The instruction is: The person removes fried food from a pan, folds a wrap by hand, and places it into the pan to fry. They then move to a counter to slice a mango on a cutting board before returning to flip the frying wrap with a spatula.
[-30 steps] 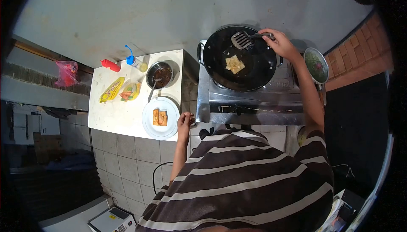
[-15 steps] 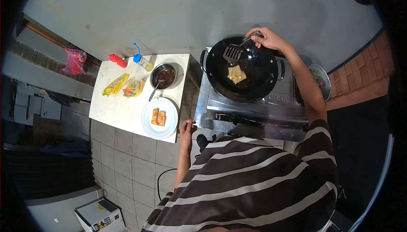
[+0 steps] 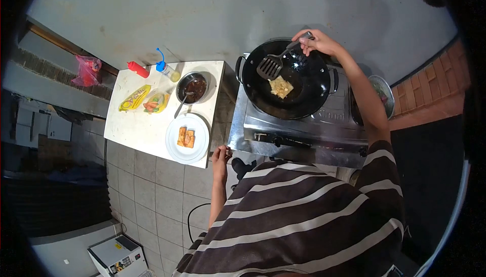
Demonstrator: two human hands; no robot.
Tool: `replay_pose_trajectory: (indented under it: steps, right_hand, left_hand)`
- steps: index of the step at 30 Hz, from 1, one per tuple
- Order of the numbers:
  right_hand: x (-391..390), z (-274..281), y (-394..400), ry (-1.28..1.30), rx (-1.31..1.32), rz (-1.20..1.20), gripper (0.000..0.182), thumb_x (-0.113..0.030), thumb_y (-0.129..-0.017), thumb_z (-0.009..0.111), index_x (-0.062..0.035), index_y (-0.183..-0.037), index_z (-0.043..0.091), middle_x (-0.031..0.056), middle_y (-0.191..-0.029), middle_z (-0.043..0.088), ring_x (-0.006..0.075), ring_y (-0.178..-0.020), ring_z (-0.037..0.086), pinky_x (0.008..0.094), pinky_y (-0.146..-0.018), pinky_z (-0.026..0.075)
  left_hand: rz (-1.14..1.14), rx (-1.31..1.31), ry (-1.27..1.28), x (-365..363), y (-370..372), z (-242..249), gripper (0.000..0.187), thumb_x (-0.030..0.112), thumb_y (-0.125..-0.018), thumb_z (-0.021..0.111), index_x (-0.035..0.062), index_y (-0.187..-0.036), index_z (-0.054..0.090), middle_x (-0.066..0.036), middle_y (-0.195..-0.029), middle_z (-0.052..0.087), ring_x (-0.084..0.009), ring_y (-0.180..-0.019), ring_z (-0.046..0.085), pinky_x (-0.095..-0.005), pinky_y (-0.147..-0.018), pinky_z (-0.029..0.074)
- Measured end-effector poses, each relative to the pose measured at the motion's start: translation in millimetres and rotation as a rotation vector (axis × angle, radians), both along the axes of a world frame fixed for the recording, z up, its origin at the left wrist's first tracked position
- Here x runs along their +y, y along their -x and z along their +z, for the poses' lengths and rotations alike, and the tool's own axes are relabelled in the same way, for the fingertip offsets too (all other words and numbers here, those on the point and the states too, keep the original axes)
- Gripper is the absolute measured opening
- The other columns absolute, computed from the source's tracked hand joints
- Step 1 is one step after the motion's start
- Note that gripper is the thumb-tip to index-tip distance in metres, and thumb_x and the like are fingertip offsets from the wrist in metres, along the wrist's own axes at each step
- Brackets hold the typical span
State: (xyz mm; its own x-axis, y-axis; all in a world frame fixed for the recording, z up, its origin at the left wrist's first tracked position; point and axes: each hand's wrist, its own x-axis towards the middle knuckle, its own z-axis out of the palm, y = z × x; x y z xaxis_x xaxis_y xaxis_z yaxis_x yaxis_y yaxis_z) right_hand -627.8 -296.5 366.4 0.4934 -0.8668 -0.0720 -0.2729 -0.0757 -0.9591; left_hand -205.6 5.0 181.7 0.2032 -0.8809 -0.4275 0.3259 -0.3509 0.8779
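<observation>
My right hand grips the handle of a slotted spatula, its head tilted inside the black wok. Just below the spatula head, a square, pale golden piece of frying food lies in the oil. The wok sits on a steel gas stove. At the stove's front left corner is my left hand, hanging low with fingers curled together right at the metal edge; I cannot tell what is between them.
Left of the stove, a white table bears a plate with browned pieces, a bowl of dark sauce with a spoon, a red bottle, a blue-capped bottle and yellow packets. A metal bowl stands behind my right arm.
The spatula head has shifted slightly left and down in the wok, closer to the frying piece. My left hand stays at the stove's corner. The whole view has shifted slightly.
</observation>
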Motion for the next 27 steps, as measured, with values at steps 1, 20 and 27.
replay_pose_trajectory:
  steps: [1,20,27]
  right_hand:
    - [2,3,1,0.001,0.001,-0.006,0.028,-0.023,-0.099,0.054,-0.0007,-0.113,0.062,0.0054,-0.083,0.053,0.0141,-0.069,0.061,0.0263,-0.062,0.054]
    - [173,51,-46,0.453,0.340,-0.302,0.020,-0.009,-0.092,0.057,-0.0029,-0.110,0.064,0.0124,-0.093,0.061,0.0234,-0.079,0.059,0.0341,-0.073,0.048]
    - [144,1,-25,0.437,0.288,-0.706,0.021,-0.017,-0.094,0.059,0.0000,-0.104,0.065,0.0095,-0.074,0.062,0.0140,-0.060,0.055,0.0293,-0.060,0.047]
  left_hand:
    - [-0.005,0.002,0.013,-3,-3,-2,0.022,0.029,-0.099,0.055,0.0076,-0.092,0.059,0.000,-0.083,0.054,-0.0086,-0.076,0.053,-0.0271,-0.074,0.047]
    - [-0.168,0.063,0.060,-39,-21,0,0.015,0.025,-0.099,0.056,0.0098,-0.095,0.058,0.000,-0.089,0.057,-0.0097,-0.078,0.055,-0.0263,-0.076,0.046]
    - [-0.160,0.050,0.031,-32,-23,-12,0.016,0.025,-0.098,0.056,0.0095,-0.096,0.059,0.001,-0.082,0.055,-0.0101,-0.076,0.056,-0.0253,-0.073,0.047]
